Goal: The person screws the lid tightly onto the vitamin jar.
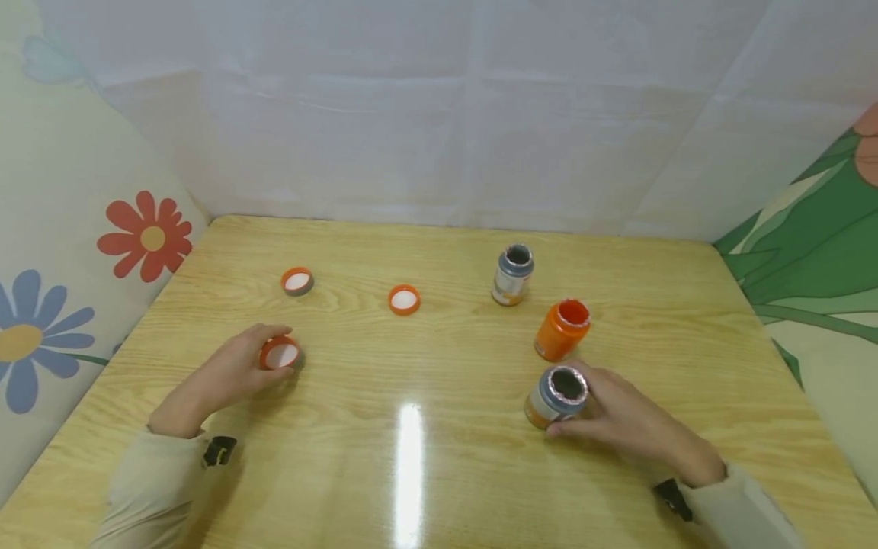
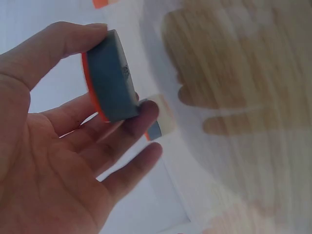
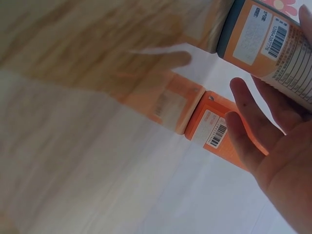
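Observation:
In the head view, my left hand [image 1: 236, 370] pinches a round screw lid [image 1: 280, 354] between thumb and fingers, its white inside and orange rim facing up. The left wrist view shows that lid's dark grey-blue side [image 2: 108, 80], close over the glossy table. On the right, my right hand [image 1: 627, 415] grips an uncapped jar [image 1: 543, 410] with a grey-blue neck and orange lower part. Its barcode label [image 3: 273, 39] shows in the right wrist view. Just behind stands an open orange jar [image 1: 559, 335], near my outstretched lower fingers.
Another open grey-blue jar [image 1: 511, 284] stands farther back on the wooden table [image 1: 357, 427]. Two more lids lie with their insides up: a grey-blue one [image 1: 297, 282] at back left and an orange one [image 1: 405, 300] near the middle. A white cloth [image 1: 384, 137] hangs behind the table.

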The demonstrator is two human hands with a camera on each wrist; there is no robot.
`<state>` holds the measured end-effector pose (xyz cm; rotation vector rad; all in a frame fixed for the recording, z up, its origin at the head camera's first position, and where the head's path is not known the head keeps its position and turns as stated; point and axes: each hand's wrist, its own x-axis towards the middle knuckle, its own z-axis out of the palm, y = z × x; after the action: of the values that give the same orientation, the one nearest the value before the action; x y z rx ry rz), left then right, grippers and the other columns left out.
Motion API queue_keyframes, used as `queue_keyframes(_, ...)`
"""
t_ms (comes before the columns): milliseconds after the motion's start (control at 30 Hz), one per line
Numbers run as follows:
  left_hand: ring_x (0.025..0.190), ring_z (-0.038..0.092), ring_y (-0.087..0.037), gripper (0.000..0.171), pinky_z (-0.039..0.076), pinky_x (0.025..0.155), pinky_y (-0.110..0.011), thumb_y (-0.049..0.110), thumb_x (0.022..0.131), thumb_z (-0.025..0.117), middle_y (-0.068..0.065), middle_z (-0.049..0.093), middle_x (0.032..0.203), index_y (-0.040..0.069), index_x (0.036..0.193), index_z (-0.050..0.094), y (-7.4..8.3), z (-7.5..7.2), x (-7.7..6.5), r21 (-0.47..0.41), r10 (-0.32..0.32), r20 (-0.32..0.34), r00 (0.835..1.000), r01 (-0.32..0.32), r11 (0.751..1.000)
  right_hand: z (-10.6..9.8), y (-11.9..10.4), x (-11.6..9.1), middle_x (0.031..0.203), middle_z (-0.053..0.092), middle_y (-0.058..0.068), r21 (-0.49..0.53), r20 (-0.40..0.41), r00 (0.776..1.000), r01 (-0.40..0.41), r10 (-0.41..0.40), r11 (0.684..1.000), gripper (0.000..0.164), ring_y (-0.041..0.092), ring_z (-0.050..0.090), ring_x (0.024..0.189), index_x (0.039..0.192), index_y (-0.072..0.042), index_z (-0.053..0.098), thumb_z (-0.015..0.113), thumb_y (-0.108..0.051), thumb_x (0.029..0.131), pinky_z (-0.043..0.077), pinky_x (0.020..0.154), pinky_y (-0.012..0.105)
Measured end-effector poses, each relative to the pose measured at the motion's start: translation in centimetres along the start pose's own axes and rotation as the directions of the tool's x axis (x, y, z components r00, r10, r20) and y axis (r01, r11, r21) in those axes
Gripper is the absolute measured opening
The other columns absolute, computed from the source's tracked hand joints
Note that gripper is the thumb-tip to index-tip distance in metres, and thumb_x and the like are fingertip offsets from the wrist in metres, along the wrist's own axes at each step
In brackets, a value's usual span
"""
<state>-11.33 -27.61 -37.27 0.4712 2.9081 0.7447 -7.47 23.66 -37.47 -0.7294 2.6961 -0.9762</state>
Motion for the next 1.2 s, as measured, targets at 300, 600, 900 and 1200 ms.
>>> queue_keyframes(300,0.104,0.061,-0.039,0.049,0.049,0.090,-0.053,0.007,0.076,0.082,-0.025,0.065,0.115,-0.009,0.118,0.061,1.0,0.7,0.7,-0.013,0.076,-0.036,0.996,-0.076,0.997,0.2,-0.2,0.4,0.109,0.068,-0.015,-0.006,0.008,1.000,0.014,-0.014,1.000,0.053,0.001,0.063,0.099,0.118,-0.024,0.057,0.080,-0.048,0.076,0.056,0.088,0.032)
queue_keyframes(600,0.106,0.062,-0.037,0.046,0.048,0.093,-0.054,0.006,0.076,0.079,-0.021,0.067,0.115,-0.006,0.117,0.062,2.2,1.2,1.2,-0.008,0.133,-0.035,0.991,-0.133,0.991,0.3,-0.2,0.7,0.108,0.067,-0.015,-0.003,0.016,1.000,0.023,-0.023,1.000,0.053,0.001,0.062,0.098,0.118,-0.024,0.058,0.082,-0.047,0.075,0.056,0.087,0.031)
queue_keyframes(900,0.109,0.061,-0.036,0.046,0.048,0.094,-0.053,0.009,0.076,0.081,-0.016,0.068,0.115,0.000,0.118,0.065,3.1,2.2,1.7,0.026,0.223,-0.081,0.972,-0.221,0.975,0.3,-0.1,0.8,0.108,0.068,-0.017,-0.005,0.008,0.999,0.048,-0.048,0.999,0.055,0.001,0.062,0.099,0.119,-0.025,0.059,0.082,-0.047,0.074,0.056,0.089,0.033)
queue_keyframes(1200,0.113,0.058,-0.036,0.051,0.050,0.094,-0.052,0.012,0.077,0.082,-0.017,0.066,0.120,0.001,0.123,0.064,3.7,3.0,1.9,0.057,0.212,-0.084,0.974,-0.208,0.977,0.3,-0.3,0.9,0.111,0.068,-0.014,0.014,0.037,0.999,0.032,-0.032,0.999,0.056,0.003,0.063,0.102,0.120,-0.024,0.059,0.080,-0.049,0.075,0.055,0.091,0.034)
